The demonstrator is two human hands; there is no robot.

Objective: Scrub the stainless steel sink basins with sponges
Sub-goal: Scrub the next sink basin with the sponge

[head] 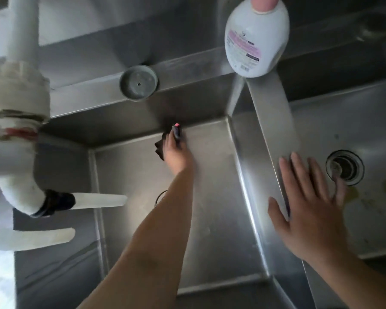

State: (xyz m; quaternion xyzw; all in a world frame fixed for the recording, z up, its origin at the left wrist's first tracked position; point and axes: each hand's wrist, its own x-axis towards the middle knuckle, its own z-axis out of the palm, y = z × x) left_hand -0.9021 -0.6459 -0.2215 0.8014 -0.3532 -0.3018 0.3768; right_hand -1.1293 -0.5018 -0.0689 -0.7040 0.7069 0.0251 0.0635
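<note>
Fingers [173, 139] of the left hand [176, 152] curl round a dark sponge [159, 148], pressing it into the far edge of the left basin [210, 197], where the floor meets the back wall. A pink spot shows at the fingertips; whether it belongs to the sponge or to a nail cannot be told. The right hand [310, 208] lies flat, its fingers spread wide and holding nothing, on the steel divider [274, 134] between the left basin and the right basin [366, 219], bracing the body during the reach.

Step in hand, as judged: scrubbing the rear seam of the left basin. To do it well, the sponge should probably be kept pinched at its edge so that a corner is driven into the fold, then worked along the seam toward the corner beside the divider in short overlapping strokes. The floor appears dull and streaked, so broad passes toward the drain [162, 197], half hidden by the forearm, would follow.

The right basin shows yellowish stains near its drain [344, 167] and appears not yet scrubbed. A white bottle [256, 39] with a pink cap stands on the back ledge at the head of the divider; a grey round stopper [138, 82] rests on the ledge beside it. White pipework [18, 108] with two spouts overhangs the left side, and the arm should keep away from it.
</note>
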